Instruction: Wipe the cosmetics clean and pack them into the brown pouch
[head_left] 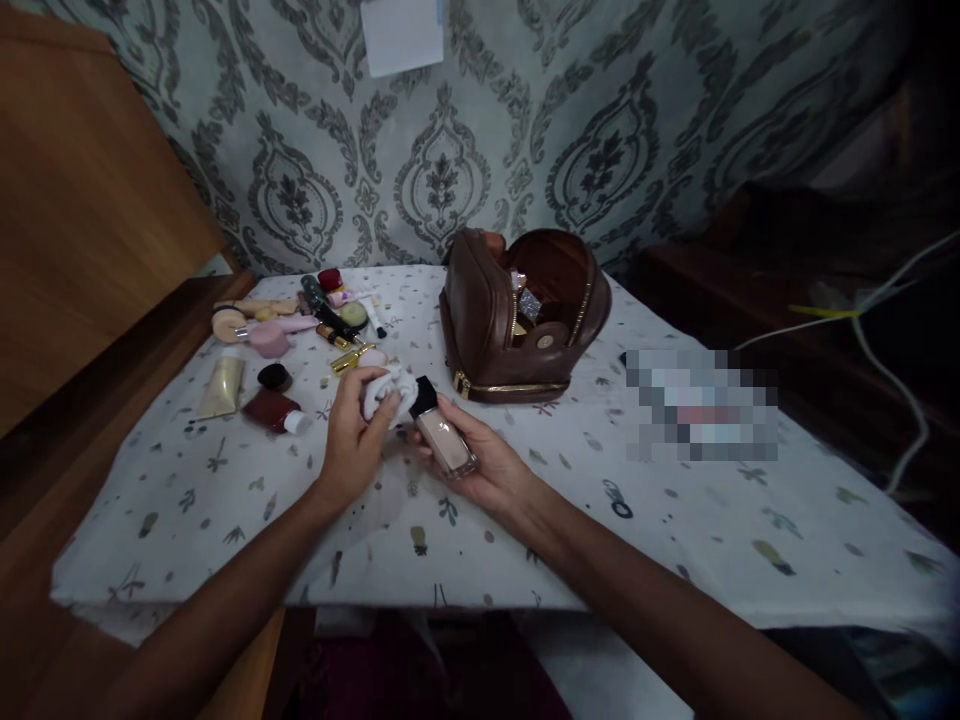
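My right hand [487, 455] is closed around a foundation bottle [448, 442], beige in clear glass with a black cap. The bottle is tilted, its cap pointing up and to the left. A crumpled white cloth [389, 396] is bunched in my left hand [356, 432], right beside the black cap; I cannot tell whether it touches. Behind my hands stands a brown cosmetic bag [499, 335], unzipped, with several small items inside. A gold tube [351, 358] lies just beyond my left hand.
Several cosmetics lie at the left of the patterned tablecloth [300, 550], among them a cream tube [223, 386], a dark red bottle [271, 411] and a black sponge [274, 377]. A blurred-out object [701, 405] lies at the right. A white cable [900, 400] hangs beyond the table's right edge.
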